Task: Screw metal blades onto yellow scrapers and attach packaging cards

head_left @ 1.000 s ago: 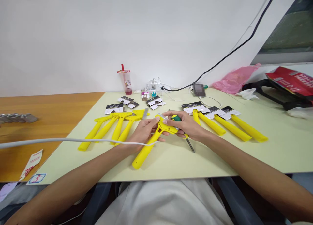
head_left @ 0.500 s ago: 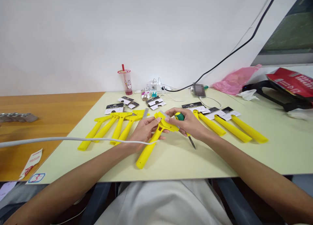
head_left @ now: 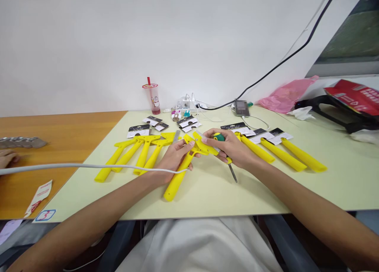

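Observation:
My left hand (head_left: 177, 155) is closed around the head end of a yellow scraper (head_left: 178, 179), its handle slanting down toward me. With thumb and fingers, my right hand (head_left: 232, 147) pinches a yellow clamp plate (head_left: 202, 146) at the scraper's head. The plate sits at an angle to the head, and a strip of metal blade shows by the right fingers. A screwdriver (head_left: 219, 137) with a green and yellow handle is tucked in the same hand, its shaft pointing down. Left of my hands, several yellow scrapers (head_left: 145, 153) lie side by side, a metal blade (head_left: 176, 136) next to them.
Several yellow handles (head_left: 282, 155) with black-and-white cards (head_left: 276, 136) lie at the right. More cards (head_left: 188, 124), a drink cup (head_left: 154, 100) and a power strip (head_left: 185, 103) stand behind. A pale cable (head_left: 89, 166) crosses before my left arm. Another person's hand (head_left: 7, 157) shows far left.
The clamp plate has turned and shifted against the scraper's head, with more blade showing by my right fingers. The handle has moved slightly up and left. Another person's hand has appeared at far left.

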Demonstrator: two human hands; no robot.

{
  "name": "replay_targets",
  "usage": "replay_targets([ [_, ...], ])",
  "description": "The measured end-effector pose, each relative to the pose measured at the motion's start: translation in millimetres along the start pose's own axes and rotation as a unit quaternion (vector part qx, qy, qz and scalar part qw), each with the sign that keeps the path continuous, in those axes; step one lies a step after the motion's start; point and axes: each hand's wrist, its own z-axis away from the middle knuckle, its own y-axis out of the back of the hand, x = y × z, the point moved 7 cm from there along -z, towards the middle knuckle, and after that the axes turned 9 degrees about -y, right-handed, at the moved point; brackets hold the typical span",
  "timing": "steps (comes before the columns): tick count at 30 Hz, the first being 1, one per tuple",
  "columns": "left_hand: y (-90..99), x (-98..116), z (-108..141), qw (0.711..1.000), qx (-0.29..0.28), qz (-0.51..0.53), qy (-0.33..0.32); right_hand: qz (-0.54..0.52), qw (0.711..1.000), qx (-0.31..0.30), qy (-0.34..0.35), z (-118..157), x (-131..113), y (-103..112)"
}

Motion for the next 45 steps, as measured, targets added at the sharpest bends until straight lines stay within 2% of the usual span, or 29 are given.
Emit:
replay_targets([
  [7, 9.9, 1, 1, 0.996, 0.028, 0.067, 0.049, -0.057, 0.998, 0.017, -0.020, -3, 3, 2],
  [12, 23.2, 8, -6, 0.990, 0.073, 0.110, 0.041, -0.044, 0.999, 0.010, -0.020, 0, 1, 0],
  [17, 18.1, 23, -5, 0.994, 0.073, 0.077, -0.021, -0.029, 1.000, 0.001, -0.010, 4, -1, -4],
  [23, 5.2, 28, 2, 0.997, 0.053, 0.043, -0.030, -0.025, 0.999, -0.020, 0.014, 6, 2, -9],
  [26, 6.1, 29, 3, 0.997, 0.066, 0.030, -0.033, -0.017, 0.999, -0.030, 0.022, 7, 3, -12],
  [32, 14.0, 22, 0, 0.996, 0.089, 0.004, -0.013, 0.009, 0.999, -0.005, 0.034, 9, 2, -11],
  [37, 19.3, 18, -2, 0.996, 0.084, -0.024, -0.001, 0.049, 0.997, 0.011, 0.055, 12, -4, -11],
  [45, 20.5, 24, -4, 0.994, 0.076, -0.073, -0.022, 0.075, 0.996, 0.020, 0.038, 12, -5, -11],
])
